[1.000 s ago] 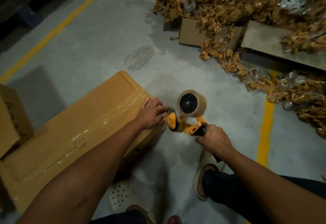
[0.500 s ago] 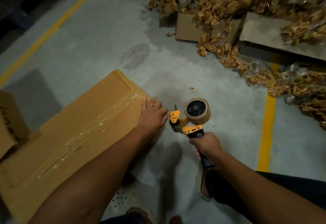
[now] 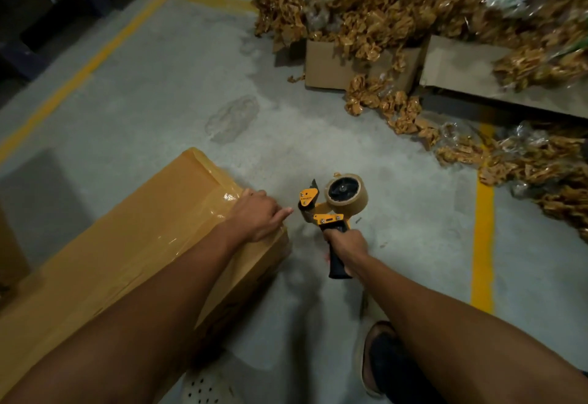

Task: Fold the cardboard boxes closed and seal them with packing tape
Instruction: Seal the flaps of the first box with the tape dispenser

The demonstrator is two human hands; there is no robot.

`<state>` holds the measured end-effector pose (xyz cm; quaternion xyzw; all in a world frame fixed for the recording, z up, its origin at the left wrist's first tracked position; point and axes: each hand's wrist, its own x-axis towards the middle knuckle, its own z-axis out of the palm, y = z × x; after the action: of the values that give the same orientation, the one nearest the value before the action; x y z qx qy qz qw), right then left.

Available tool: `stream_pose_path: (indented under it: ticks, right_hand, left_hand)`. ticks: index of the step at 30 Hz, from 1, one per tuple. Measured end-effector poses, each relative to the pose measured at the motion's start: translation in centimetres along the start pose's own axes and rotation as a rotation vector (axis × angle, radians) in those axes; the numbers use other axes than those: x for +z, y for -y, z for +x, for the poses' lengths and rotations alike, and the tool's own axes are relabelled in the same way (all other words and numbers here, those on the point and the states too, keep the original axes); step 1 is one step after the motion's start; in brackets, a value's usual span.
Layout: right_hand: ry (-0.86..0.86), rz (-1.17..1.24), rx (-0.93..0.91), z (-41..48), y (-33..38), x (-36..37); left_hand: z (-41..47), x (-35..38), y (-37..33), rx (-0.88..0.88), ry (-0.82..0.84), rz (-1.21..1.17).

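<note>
Bare forearms (image 3: 143, 308); dark trousers (image 3: 401, 381); pale clog sandals (image 3: 203, 387), one visibly perforated.

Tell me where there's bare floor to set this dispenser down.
Bare concrete lies between the taped box and the right yellow line, under the tape dispenser, and ahead of the box. Crowded upper right: crumpled scraps spill around open cartons.
</note>
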<state>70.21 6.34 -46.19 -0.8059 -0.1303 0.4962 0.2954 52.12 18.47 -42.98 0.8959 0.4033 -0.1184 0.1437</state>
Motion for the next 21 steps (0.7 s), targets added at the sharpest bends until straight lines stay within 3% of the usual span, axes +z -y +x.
stream_pose_path:
  ticks: [7, 16, 19, 21]
  right_hand:
    - [-0.074, -0.086, -0.085, 11.7, 0.4, 1.8]
    - [-0.092, -0.143, 0.009, 15.0, 0.4, 3.0]
    - [-0.257, -0.324, 0.083, 14.1, 1.7, 3.4]
    - [-0.378, -0.35, -0.11, 12.3, 4.0, 4.5]
  left_hand:
    - [0.9, 2.1, 0.3, -0.078, -0.229, 0.108]
    - [2.5, 2.3, 0.6, -0.145, -0.223, 0.053]
    - [1.9, 2.6, 0.6, -0.158, -0.326, -0.062]
    - [1.8, 2.8, 1.5, -0.294, -0.418, -0.137]
